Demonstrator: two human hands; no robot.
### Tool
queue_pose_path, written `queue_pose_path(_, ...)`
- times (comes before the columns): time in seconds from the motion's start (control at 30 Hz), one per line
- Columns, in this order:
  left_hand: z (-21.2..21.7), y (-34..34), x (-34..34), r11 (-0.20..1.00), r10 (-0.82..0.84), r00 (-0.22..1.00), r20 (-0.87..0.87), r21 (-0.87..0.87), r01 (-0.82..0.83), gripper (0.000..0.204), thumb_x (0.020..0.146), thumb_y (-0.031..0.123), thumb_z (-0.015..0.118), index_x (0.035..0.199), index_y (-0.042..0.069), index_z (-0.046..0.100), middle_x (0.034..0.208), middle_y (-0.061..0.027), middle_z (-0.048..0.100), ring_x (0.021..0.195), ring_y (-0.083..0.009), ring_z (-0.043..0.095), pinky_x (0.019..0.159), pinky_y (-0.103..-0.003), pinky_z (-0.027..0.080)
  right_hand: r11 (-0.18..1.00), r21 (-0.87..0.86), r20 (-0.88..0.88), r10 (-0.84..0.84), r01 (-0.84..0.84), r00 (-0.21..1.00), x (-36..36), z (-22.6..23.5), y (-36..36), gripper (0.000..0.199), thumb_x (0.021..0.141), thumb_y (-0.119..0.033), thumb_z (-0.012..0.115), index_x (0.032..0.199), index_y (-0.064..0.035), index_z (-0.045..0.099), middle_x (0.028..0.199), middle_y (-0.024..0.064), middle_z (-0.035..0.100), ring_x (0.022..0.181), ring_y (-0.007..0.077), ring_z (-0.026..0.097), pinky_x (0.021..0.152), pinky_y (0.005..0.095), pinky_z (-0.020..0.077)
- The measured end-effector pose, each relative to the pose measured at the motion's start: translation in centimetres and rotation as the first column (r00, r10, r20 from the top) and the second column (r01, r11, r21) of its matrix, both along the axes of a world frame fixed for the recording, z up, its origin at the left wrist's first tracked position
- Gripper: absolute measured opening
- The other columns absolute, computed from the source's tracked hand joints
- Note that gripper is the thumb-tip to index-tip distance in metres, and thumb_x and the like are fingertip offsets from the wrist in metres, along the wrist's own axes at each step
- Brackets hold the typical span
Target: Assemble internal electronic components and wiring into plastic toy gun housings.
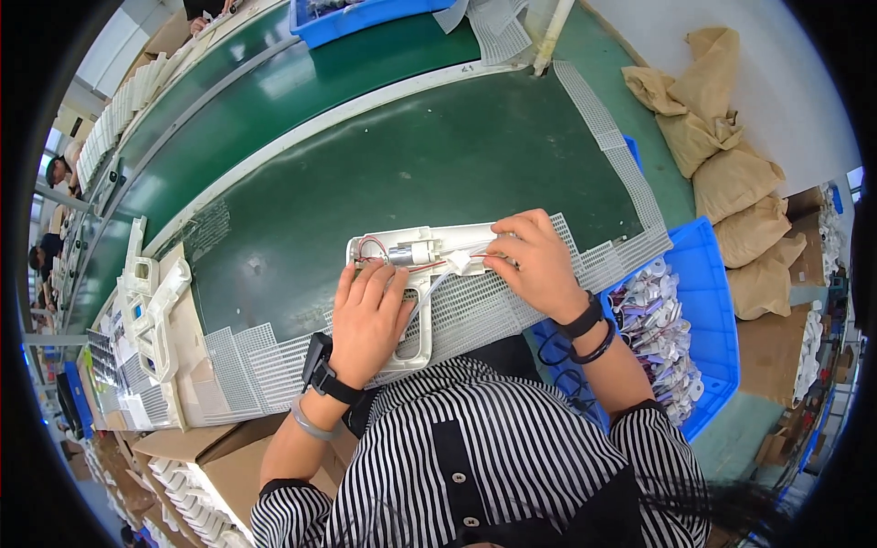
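Observation:
A white plastic housing half (pixel 424 340) with a loop-shaped handle lies on the green table mat, open side up. Inside it sit a small silver motor (pixel 399 256), thin red wires (pixel 369 242) and a white connector piece (pixel 458 262) with a pale cable (pixel 437 285) running down from it. My left hand (pixel 365 315) is closed over the housing's near edge, its fingertips pressed by the wires below the motor. At the housing's right part, my right hand (pixel 539 265) pinches the red wire between thumb and fingers; the fingertips partly hide the wire's end.
White perforated strips (pixel 274 370) border the green mat (pixel 429 164). More white housing parts (pixel 160 338) lie on the left. A blue crate (pixel 713 320) of small parts stands at my right, a cardboard box (pixel 228 457) at lower left. Brown sacks (pixel 735 183) lean along the wall.

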State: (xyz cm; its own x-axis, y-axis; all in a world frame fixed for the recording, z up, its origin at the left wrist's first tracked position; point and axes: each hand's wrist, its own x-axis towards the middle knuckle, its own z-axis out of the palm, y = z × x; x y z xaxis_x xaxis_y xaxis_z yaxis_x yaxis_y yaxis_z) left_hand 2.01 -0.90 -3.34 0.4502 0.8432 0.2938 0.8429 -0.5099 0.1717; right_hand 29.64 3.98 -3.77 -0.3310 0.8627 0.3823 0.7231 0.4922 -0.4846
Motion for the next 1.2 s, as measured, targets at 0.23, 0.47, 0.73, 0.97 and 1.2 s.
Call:
queue_pose_path(0.23, -0.4, 0.0, -0.2, 1.000, 0.014, 1.000, -0.021, 0.002, -0.014, 0.049, 0.089, 0.024, 0.072, 0.131, 0.003, 0.059, 0.129, -0.0124, 0.061, 0.130, -0.0328, 0.054, 0.119, -0.054, 0.032, 1.000, 0.006, 0.011, 0.016, -0.016, 1.000, 0.0, 0.1, 0.3, 0.012, 0.078, -0.016, 0.080, 0.087, -0.0122, 0.074, 0.104, -0.0020, 0.067, 0.106, 0.0216, 0.059, 0.082, 0.0343, 0.0542)
queue_pose_path(0.47, 0.0, 0.3, -0.1, 0.999, 0.003, 0.998, -0.060, -0.039, -0.005, 0.052, 0.088, 0.024, 0.071, 0.133, 0.001, 0.056, 0.129, -0.0150, 0.062, 0.130, -0.0335, 0.054, 0.118, -0.053, 0.034, 0.993, 0.044, 0.065, 0.103, -0.106, 0.993, 0.6, 0.0, 0.3, 0.012, 0.079, -0.014, 0.078, 0.091, -0.0112, 0.076, 0.111, 0.0026, 0.067, 0.112, 0.0245, 0.057, 0.085, 0.0365, 0.0543)
queue_pose_path(0.73, 0.3, 1.3, -0.4, 0.998, -0.063, 0.980, -0.187, -0.003, 0.064, 0.048, 0.087, 0.015, 0.070, 0.130, 0.000, 0.056, 0.125, -0.0162, 0.065, 0.126, -0.0323, 0.058, 0.114, -0.050, 0.041, 0.968, -0.065, 0.019, 0.244, -0.243, 0.969, 1.5, -0.4, 0.3, 0.019, 0.082, -0.019, 0.079, 0.098, -0.0092, 0.077, 0.119, 0.0069, 0.065, 0.119, 0.0294, 0.055, 0.096, 0.0395, 0.0500)
queue_pose_path(0.97, 3.2, 3.2, 2.0, 0.991, -0.074, 0.997, -0.003, -0.116, 0.073, 0.039, 0.085, 0.005, 0.070, 0.123, 0.006, 0.065, 0.119, -0.0103, 0.067, 0.114, -0.0311, 0.061, 0.100, -0.047, 0.049, 0.962, -0.081, 0.006, 0.264, -0.262, 0.965, 1.9, -0.1, 0.0, 0.028, 0.078, -0.024, 0.083, 0.100, -0.0086, 0.075, 0.120, 0.0072, 0.064, 0.121, 0.0305, 0.055, 0.098, 0.0408, 0.0497)
queue_pose_path(1.2, 3.0, 7.4, 4.2, 0.916, -0.358, 0.919, 0.163, -0.127, 0.379, 0.045, 0.081, 0.010, 0.077, 0.125, 0.014, 0.070, 0.114, -0.0035, 0.070, 0.111, -0.0264, 0.062, 0.109, -0.047, 0.040, 0.975, -0.024, 0.017, 0.221, -0.220, 0.975, 1.2, -0.6, -0.2, 0.021, 0.077, -0.024, 0.081, 0.090, -0.0078, 0.076, 0.116, 0.0044, 0.064, 0.120, 0.0278, 0.054, 0.097, 0.0415, 0.0488)
